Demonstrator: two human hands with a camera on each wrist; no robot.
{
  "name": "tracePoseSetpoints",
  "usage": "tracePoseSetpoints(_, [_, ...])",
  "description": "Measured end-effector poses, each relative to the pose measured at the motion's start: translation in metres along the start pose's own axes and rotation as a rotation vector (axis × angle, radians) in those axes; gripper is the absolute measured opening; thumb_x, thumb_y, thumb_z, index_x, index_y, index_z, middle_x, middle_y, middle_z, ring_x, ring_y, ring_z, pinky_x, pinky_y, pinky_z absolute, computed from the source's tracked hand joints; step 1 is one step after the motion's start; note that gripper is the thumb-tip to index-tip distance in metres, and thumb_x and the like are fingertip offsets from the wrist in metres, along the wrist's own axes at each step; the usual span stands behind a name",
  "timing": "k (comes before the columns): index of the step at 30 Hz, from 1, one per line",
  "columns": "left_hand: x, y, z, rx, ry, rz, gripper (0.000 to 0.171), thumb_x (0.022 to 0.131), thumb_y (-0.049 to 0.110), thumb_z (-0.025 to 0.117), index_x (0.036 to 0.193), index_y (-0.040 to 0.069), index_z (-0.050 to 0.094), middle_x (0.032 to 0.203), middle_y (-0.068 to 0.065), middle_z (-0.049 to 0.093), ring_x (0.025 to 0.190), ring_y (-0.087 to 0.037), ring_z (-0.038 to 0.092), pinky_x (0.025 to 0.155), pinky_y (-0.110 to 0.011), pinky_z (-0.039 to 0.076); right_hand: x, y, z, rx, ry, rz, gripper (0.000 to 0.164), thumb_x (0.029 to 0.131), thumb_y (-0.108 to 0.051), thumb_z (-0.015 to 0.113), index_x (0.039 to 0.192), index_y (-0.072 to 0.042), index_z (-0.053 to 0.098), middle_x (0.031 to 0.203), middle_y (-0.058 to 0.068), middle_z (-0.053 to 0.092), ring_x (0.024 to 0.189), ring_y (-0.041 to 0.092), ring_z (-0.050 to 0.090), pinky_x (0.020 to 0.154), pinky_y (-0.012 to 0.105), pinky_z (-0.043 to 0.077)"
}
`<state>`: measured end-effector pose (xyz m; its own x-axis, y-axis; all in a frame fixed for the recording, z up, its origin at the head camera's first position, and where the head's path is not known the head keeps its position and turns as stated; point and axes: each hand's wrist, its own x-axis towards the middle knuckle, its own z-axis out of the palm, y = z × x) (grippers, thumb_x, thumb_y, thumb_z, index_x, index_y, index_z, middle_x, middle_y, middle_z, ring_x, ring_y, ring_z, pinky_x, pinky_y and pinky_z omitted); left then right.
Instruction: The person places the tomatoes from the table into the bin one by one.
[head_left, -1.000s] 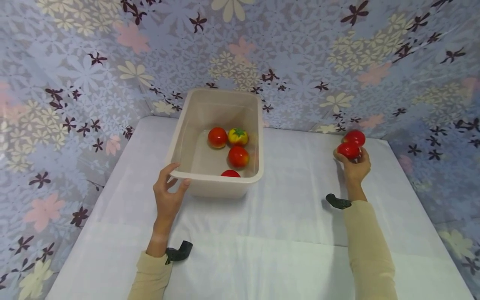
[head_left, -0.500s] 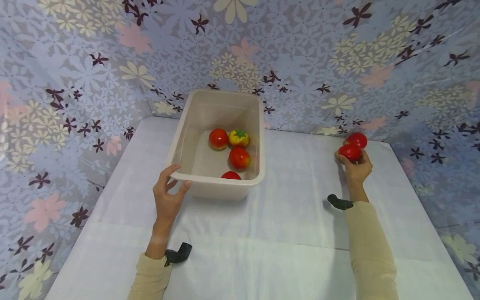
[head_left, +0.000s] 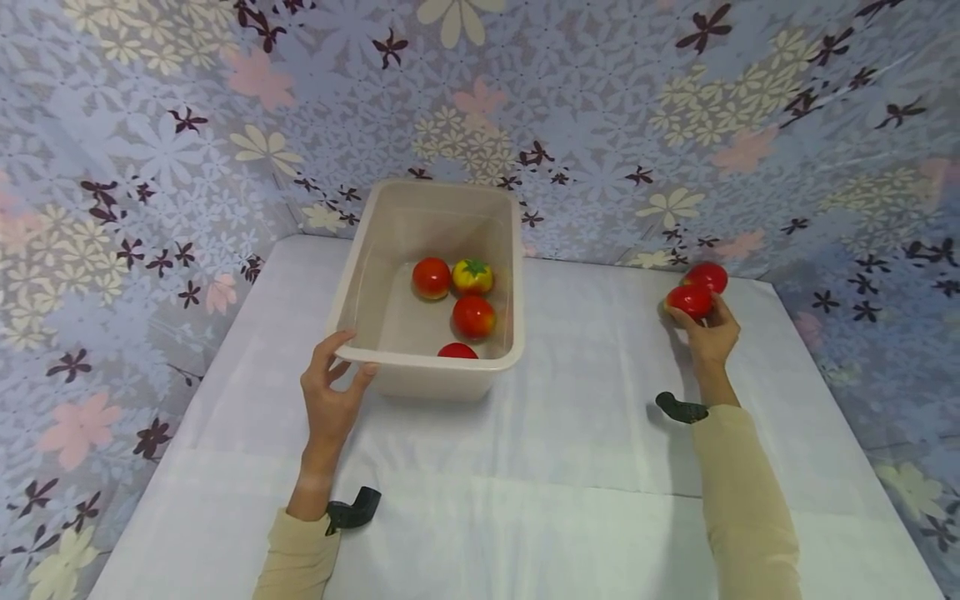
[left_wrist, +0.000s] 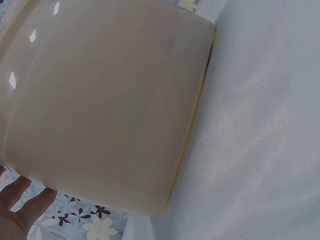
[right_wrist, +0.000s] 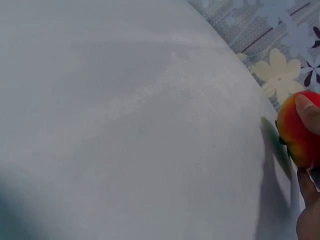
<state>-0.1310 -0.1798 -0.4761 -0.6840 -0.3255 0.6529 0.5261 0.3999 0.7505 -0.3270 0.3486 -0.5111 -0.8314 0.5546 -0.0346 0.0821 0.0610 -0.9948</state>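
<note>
My left hand (head_left: 332, 400) holds the near left corner of a beige plastic bin (head_left: 431, 379), with fingers at its rim and the thumb on the front edge. In the left wrist view the bin's wall (left_wrist: 110, 100) fills much of the picture, and part of the hand (left_wrist: 20, 212) shows at lower left. Far to the right, my right hand (head_left: 708, 337) pinches a red tomato (head_left: 690, 301). The right wrist view shows this tomato (right_wrist: 295, 132), red and yellow with green leaves, between thumb and fingers. Behind it lies another red tomato (head_left: 708, 276), partly hidden.
Inside the bin are a red tomato (head_left: 431, 277), a yellow one with a green top (head_left: 473, 277), and more red ones; the nearest is partly hidden by the front rim. A white cloth (head_left: 577, 433) covers the table. Flowered walls (head_left: 585, 125) rise behind and beside it.
The held tomato has shifted very slightly left relative to the one behind it. My left hand keeps its place on the bin, and the bin's contents look the same.
</note>
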Motion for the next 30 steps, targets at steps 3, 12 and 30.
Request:
tracePoseSetpoints(3, [0.001,0.0,0.0,0.0,0.002,0.0,0.047,0.079,0.007,0.08,0.12,-0.004,0.06,0.123,-0.022,0.063,0.119,-0.023,0.061,0.088,-0.015,0.05,-0.004,-0.004,0.002,-0.005,-0.056,-0.005,0.082,0.077,-0.008,0.082,0.148,-0.018,0.042,0.153,0.007,0.042,0.141,0.016,0.039,0.115,0.028,0.031])
tracePoseSetpoints(12, [0.001,0.004,0.0,0.008,-0.006,-0.009,0.049,0.076,0.001,0.079,0.121,-0.004,0.06,0.124,-0.025,0.061,0.119,-0.031,0.06,0.089,-0.015,0.05,-0.027,-0.024,0.015,-0.001,-0.21,-0.119,0.075,0.073,0.008,0.08,0.141,-0.005,0.051,0.145,0.018,0.05,0.13,0.022,0.051,0.11,0.036,0.039])
tracePoseSetpoints(30, [0.0,0.004,0.0,0.002,-0.014,-0.021,0.047,0.079,0.006,0.079,0.122,-0.003,0.06,0.125,-0.022,0.062,0.119,-0.033,0.06,0.089,-0.015,0.05,-0.063,-0.06,0.052,-0.114,-0.506,-0.343,0.072,0.077,0.004,0.079,0.142,-0.001,0.048,0.143,0.021,0.05,0.129,0.028,0.053,0.103,0.036,0.046])
